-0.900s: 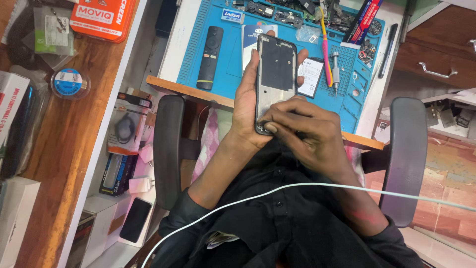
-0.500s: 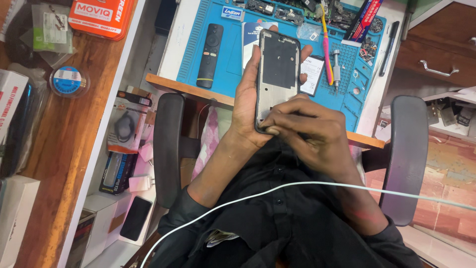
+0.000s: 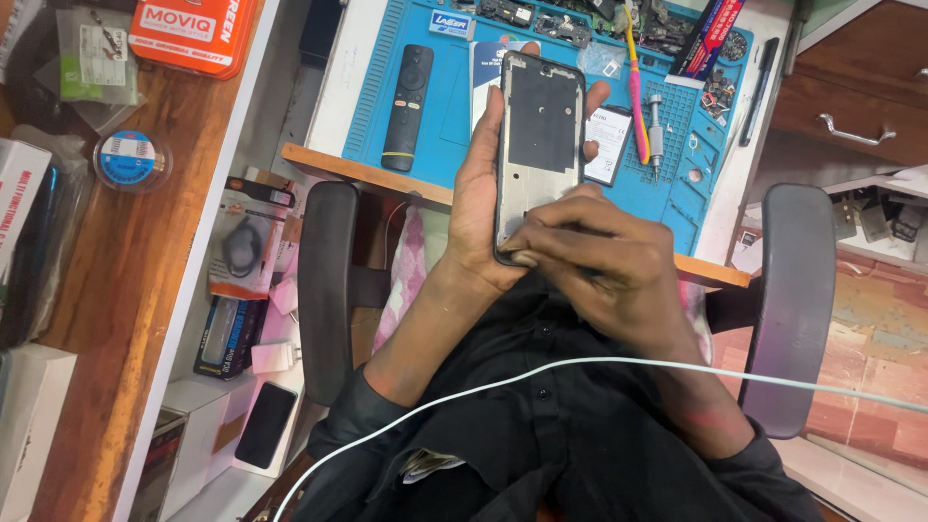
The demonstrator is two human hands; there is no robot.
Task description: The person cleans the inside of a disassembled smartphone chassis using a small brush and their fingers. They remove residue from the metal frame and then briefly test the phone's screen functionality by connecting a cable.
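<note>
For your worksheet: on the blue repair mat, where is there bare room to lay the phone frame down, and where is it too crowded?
On the blue mat, the bare patch lies between the black remote and the phone frame held in the left hand. The mat's far edge, around the circuit boards and the pink-handled tool, is crowded.

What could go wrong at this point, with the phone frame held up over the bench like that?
1. The left hand holds the phone frame in mid-air while the right hand works its bottom edge; a slip might drop it.
2. The white cable across the lap might snag an arm.
</note>
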